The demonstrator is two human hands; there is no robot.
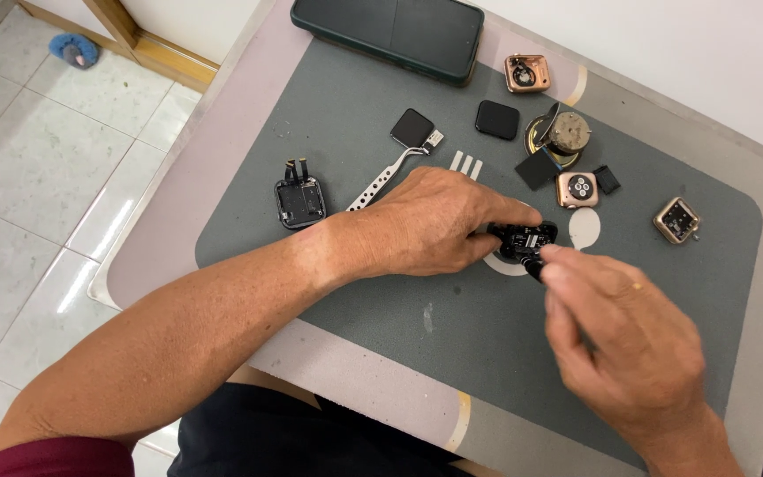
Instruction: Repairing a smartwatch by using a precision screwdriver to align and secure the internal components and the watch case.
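Observation:
My left hand (430, 221) pinches a small black watch case (527, 237) against the grey work mat (381, 309), fingers closed on its left side. My right hand (633, 340) comes in from the lower right and holds a thin dark tool (532, 263) whose tip touches the case's lower edge. Metal tweezers (386, 181) lie just behind my left hand. Further left lies an opened black watch body with ribbon cables (299, 200).
At the mat's far edge rests a dark phone (390, 31). Two black screens (411, 129) (496, 118), gold watch cases (527, 72) (577, 189) (676, 220), a round metal part (565, 132) and white strips (465, 163) are scattered behind. Tiled floor lies beyond the table's left edge.

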